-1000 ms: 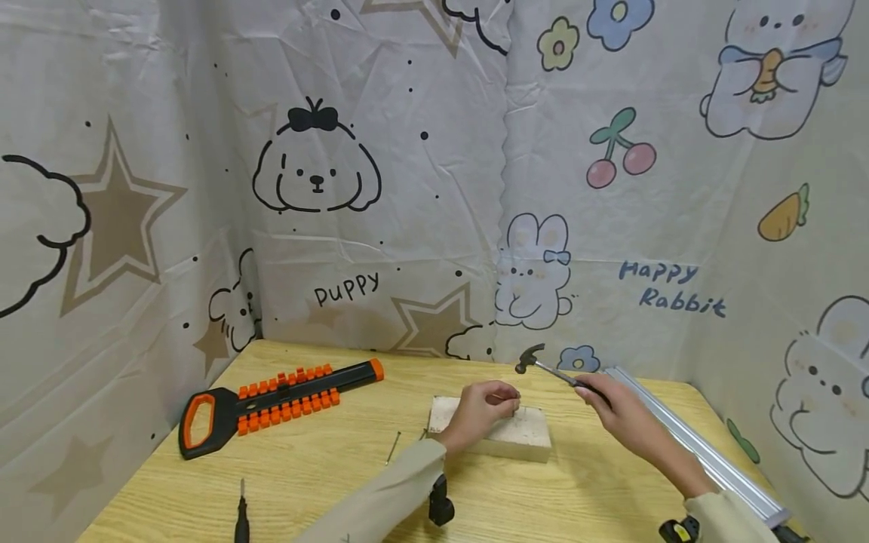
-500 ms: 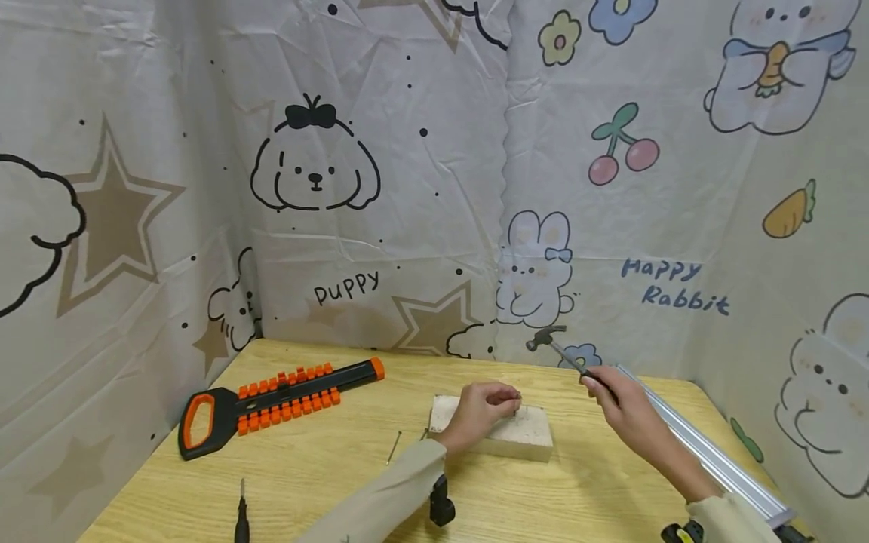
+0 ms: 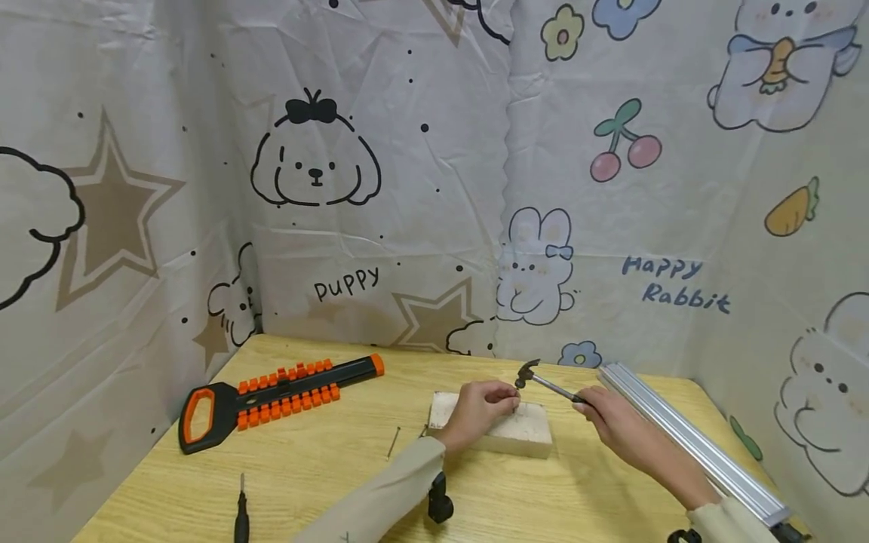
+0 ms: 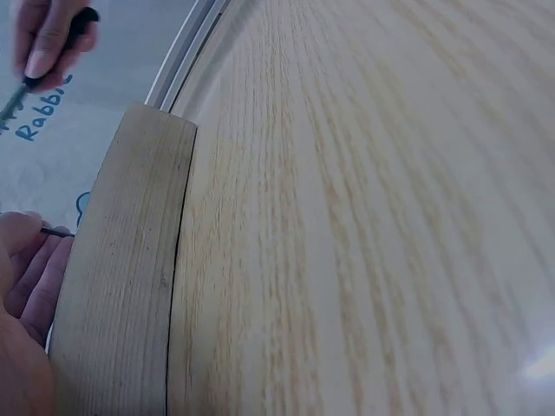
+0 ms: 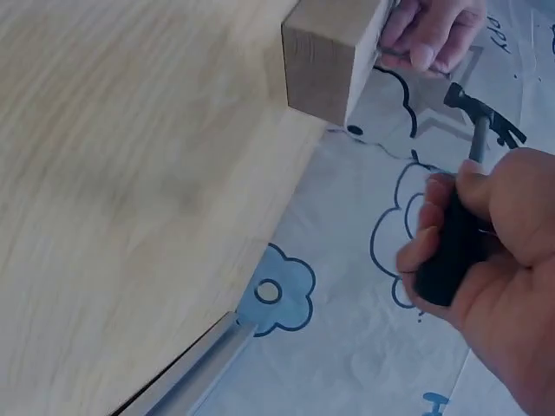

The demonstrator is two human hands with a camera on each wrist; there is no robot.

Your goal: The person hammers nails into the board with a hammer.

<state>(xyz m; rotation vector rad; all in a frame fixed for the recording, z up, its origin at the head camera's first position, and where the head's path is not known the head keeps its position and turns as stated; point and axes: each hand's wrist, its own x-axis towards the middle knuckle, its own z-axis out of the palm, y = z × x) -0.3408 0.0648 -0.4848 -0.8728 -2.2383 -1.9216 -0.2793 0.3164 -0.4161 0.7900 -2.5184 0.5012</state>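
A pale wooden block [image 3: 532,430] lies on the table, and my left hand [image 3: 478,411] rests over it. Thumb and fingers of that hand pinch a thin nail [image 4: 59,232], which stands up from the block's top. My right hand [image 3: 611,415] grips the dark handle of a claw hammer [image 3: 555,388]. The hammer's head is just above the nail and close by the left fingertips in the head view. In the right wrist view the fingers wrap round the black grip [image 5: 451,247].
A loose nail [image 3: 394,443] lies left of the block, another partly behind the left sleeve. A screwdriver [image 3: 241,516] is at the front left, a black and orange socket rack [image 3: 288,396] behind it. A metal rail [image 3: 692,445] runs along the right; printed cloth hangs around the table.
The hammer rose away from the block, then came down, so its head is now lower and nearer the nail. The left hand keeps its place on the nail.
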